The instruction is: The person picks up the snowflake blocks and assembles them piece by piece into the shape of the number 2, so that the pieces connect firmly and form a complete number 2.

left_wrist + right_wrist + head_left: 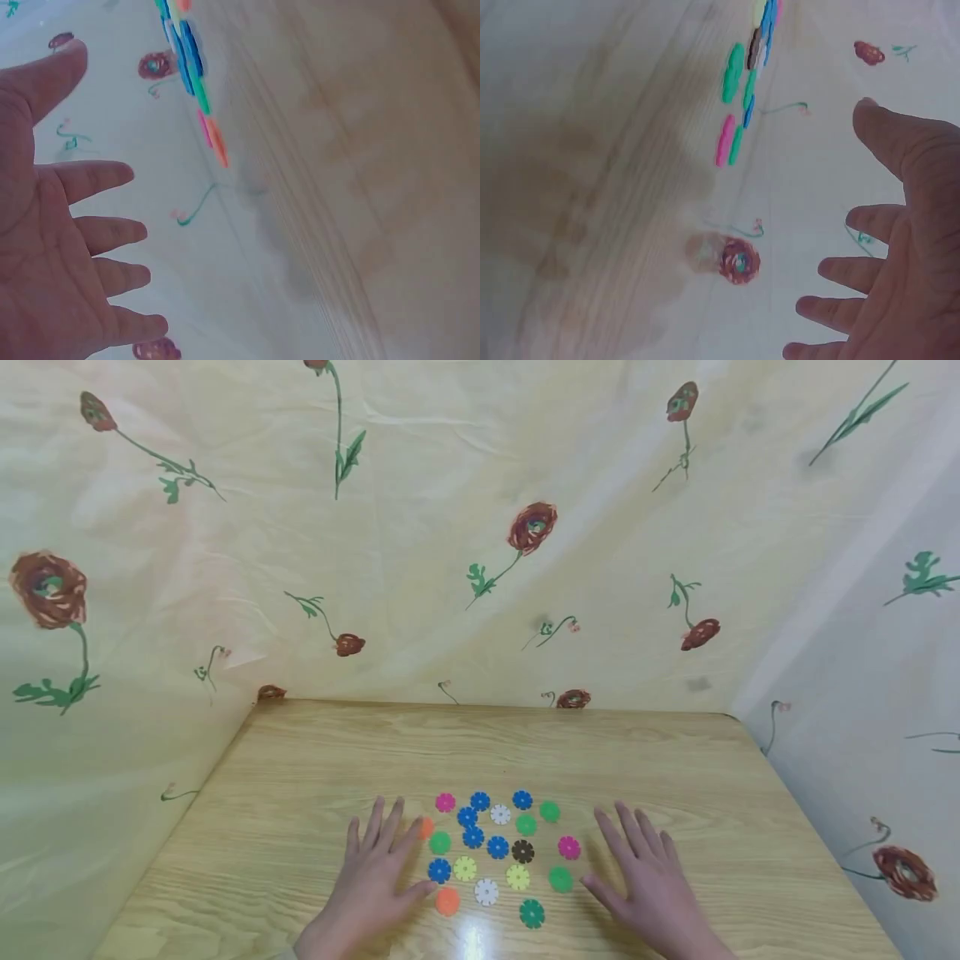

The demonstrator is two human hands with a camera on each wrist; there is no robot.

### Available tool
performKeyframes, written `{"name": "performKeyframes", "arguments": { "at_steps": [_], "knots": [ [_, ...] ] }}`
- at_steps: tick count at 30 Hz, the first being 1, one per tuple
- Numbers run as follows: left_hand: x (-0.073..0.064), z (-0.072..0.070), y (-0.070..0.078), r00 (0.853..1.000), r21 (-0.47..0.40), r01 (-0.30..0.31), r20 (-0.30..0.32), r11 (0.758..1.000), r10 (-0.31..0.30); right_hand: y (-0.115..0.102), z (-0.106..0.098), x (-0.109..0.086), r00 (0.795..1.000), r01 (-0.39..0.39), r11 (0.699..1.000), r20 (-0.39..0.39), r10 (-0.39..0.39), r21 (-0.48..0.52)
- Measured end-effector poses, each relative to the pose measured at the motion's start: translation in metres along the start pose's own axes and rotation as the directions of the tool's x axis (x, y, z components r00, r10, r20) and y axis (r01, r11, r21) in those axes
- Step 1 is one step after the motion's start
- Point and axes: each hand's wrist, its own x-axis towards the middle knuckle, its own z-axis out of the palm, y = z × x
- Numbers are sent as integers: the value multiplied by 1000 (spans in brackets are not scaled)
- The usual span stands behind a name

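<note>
Several flat notched plastic discs lie spread over the middle of the table, among them a blue disc (pixel 497 847), a brown disc (pixel 522 851), a white disc (pixel 486 892) and a dark green disc (pixel 532 913). My left hand (pixel 378 872) is spread at the left of the discs, its thumb near an orange disc (pixel 447 902) and its fingers partly covering another orange one. On the other side my right hand (pixel 647 885) is spread too, near a pink disc (pixel 569 847) and a green disc (pixel 560 879). Both wrist views show straight fingers and bare palms holding nothing.
The wooden table (pixel 315 752) has its far edge against a pale flowered cloth (pixel 420 527). That cloth also hangs along the left and right sides. A bright reflection shows on the tabletop near the front.
</note>
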Motion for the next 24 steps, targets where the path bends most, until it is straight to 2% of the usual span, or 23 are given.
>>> {"name": "performKeyframes", "arguments": {
  "at_steps": [6,9,14,19,24],
  "knots": [
    [6,4,9,995,-30,-93,42,995,95,-12,11,2,988,125,992,-89,-127,-28],
    [10,5,13,989,-30,-116,93,993,118,-20,14,4,988,135,991,-75,-135,-10],
    [15,6,18,972,-26,-141,188,990,144,-33,19,9,989,148,989,12,-148,25],
    [18,8,22,954,-26,-188,232,982,188,-42,25,12,970,215,975,106,-220,53],
    [22,11,27,944,-24,-199,264,980,199,-48,30,13,950,184,973,231,-212,137]
  ]
}}
